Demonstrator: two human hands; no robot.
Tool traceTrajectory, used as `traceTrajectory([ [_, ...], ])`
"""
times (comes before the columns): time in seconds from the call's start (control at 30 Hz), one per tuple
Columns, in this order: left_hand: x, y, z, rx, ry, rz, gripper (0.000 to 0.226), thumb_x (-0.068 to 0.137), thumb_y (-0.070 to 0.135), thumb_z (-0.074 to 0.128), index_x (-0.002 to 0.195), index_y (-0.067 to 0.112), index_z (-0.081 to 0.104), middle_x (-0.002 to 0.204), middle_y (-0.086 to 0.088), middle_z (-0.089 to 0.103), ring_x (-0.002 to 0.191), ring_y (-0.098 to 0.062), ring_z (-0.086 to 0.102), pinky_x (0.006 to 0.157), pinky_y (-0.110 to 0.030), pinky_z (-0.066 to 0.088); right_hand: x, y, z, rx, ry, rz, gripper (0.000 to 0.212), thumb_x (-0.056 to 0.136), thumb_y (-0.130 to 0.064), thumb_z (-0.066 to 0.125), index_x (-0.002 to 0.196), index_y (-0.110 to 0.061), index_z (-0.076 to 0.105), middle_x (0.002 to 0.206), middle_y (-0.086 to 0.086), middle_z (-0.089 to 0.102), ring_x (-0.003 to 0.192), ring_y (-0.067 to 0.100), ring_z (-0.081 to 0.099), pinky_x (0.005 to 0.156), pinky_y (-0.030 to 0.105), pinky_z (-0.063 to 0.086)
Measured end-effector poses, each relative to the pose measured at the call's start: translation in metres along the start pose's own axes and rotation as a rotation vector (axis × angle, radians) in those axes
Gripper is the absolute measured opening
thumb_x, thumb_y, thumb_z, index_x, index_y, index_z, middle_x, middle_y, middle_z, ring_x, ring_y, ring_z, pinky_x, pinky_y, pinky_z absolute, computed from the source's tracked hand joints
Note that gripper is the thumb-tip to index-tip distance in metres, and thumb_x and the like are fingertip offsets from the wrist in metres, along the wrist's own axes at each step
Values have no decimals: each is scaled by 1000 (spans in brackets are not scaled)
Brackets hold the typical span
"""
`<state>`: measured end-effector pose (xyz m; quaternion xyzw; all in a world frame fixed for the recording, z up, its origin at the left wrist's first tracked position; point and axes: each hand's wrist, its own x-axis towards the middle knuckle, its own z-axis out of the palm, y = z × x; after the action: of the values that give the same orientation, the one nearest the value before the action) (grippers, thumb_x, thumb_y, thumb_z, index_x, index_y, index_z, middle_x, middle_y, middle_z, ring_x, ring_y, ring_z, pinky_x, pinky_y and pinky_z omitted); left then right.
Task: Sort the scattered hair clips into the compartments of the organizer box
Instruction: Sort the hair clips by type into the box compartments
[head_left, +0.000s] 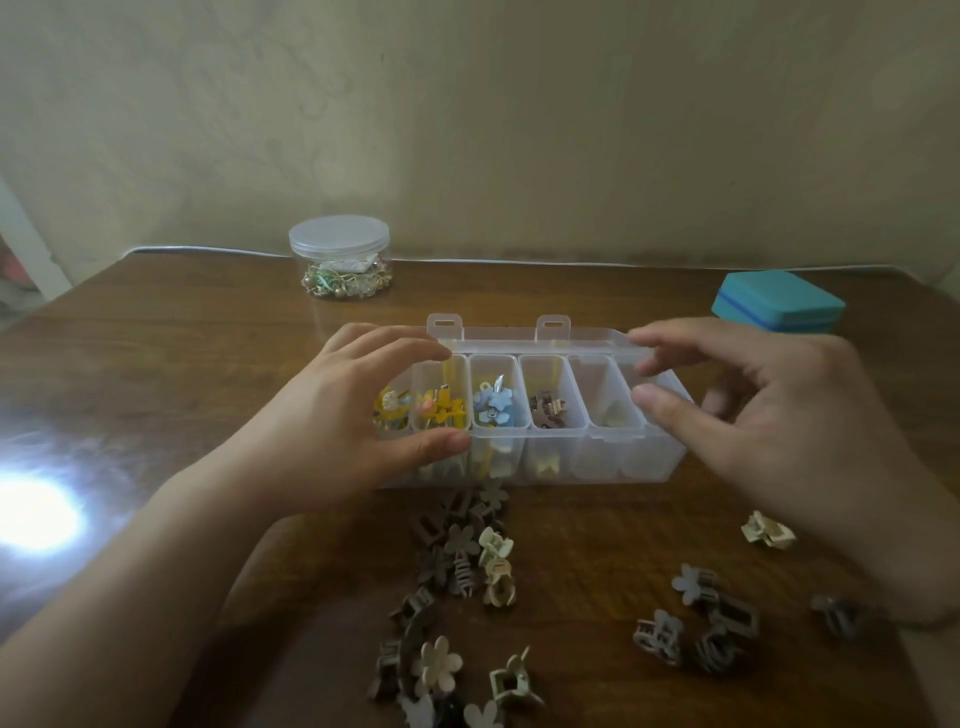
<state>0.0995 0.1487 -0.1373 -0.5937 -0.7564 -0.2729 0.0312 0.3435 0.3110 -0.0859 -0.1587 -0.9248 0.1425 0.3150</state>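
Head view is showing the left hand (358, 415) gripping the clear plastic organizer box (540, 410) at its left end, while the right hand (769, 415) is hovering half-open and empty at the other. Brown and cream claw hair clips (462, 561) are lying just behind both wrists; a dragging sleeve could be scattering them. Beyond the fingertips, bare wooden counter (156, 364) is offering room.

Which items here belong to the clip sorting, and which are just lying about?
Job: organizer box; loose clips on the table; clips already in compartments; left hand; right hand.
Lying about: lidded jar; blue case.
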Motion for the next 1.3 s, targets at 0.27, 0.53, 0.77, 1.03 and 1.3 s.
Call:
traceTrajectory([
  [0.27,1,-3,1,-6,11,-11,84,69,87,48,136,35,52,137,21,50,135,-5,34,108,-40,39,-9,-3,-11,-91,-816,-111,40,70,-77,54,107,-61,50,99,-36,57,86,-16,55,61,12,46],
  [0.53,1,-6,1,-7,22,1,82,70,86,50,135,35,53,135,22,51,134,-4,36,107,-36,39,-16,-12,0,-180,-837,-289,34,80,-65,50,111,-51,46,100,-27,59,93,-8,52,74,16,42],
  [0.77,1,-5,1,-21,25,10,81,70,85,50,133,35,54,135,20,52,132,-6,38,107,-37,39,2,-1,7,111,120,-36,23,83,-34,67,105,-28,64,89,-20,64,71,-3,59,51,9,44],
  [1.03,0,-5,0,-8,46,7,84,68,85,51,133,32,56,132,18,55,131,-7,41,106,-35,38,1,7,-10,91,24,56,20,79,-56,58,83,-39,65,83,-20,65,63,9,60,47,24,46],
  [1.3,1,-11,0,-4,66,23,76,71,85,52,129,36,56,129,18,57,128,-7,44,103,-36,40,-12,1,-5,-355,-1009,120,35,75,-70,60,103,-52,48,83,-18,57,76,-1,52,59,18,37],
])
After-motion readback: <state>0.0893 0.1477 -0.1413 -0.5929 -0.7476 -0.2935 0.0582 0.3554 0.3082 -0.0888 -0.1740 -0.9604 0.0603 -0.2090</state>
